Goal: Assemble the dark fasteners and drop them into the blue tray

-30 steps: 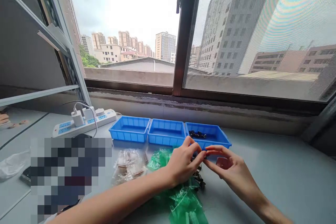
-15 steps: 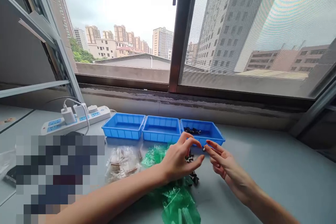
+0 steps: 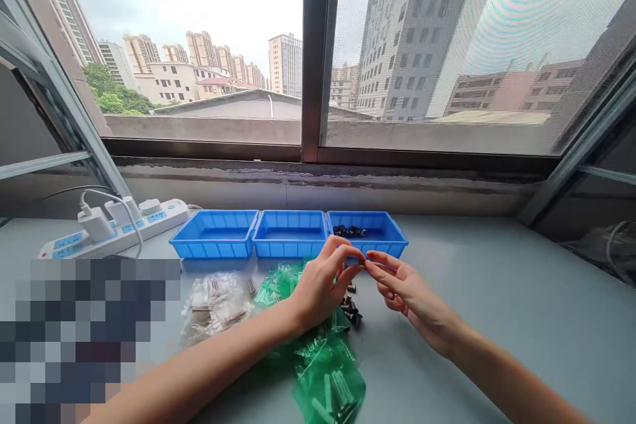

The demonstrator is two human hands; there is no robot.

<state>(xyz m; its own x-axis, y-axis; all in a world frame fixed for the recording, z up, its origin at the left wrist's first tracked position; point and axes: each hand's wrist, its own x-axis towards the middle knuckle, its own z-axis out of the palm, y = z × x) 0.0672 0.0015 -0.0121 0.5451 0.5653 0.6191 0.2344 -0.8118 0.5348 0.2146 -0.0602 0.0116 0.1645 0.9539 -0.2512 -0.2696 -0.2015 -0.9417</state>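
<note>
My left hand (image 3: 325, 281) reaches over the green bags from the left, its thumb and index finger closed in a pinch. Meeting it fingertip to fingertip, my right hand (image 3: 410, 288) also pinches. A small dark screw-like piece (image 3: 362, 263) sits between the two sets of fingertips, mostly covered. Under and beside my left hand lies a loose pile of dark screw-like metal pieces (image 3: 350, 311). More such pieces (image 3: 349, 231) lie in the right blue bin (image 3: 380, 248), just behind my hands. Green plastic bags (image 3: 330, 377) holding clear strip-shaped parts spread below my left wrist.
Two more blue bins, the middle one (image 3: 289, 249) and the left one (image 3: 213, 249), stand in a row with the right bin below the window. Clear bags (image 3: 218, 305) of small parts lie left of the green ones. A power strip (image 3: 169, 215) with plugged-in chargers sits at the back left.
My left fingers have closed from a wide gap and now meet my right fingertips at the small piece. The whole view has shifted, with the table things appearing farther left.
</note>
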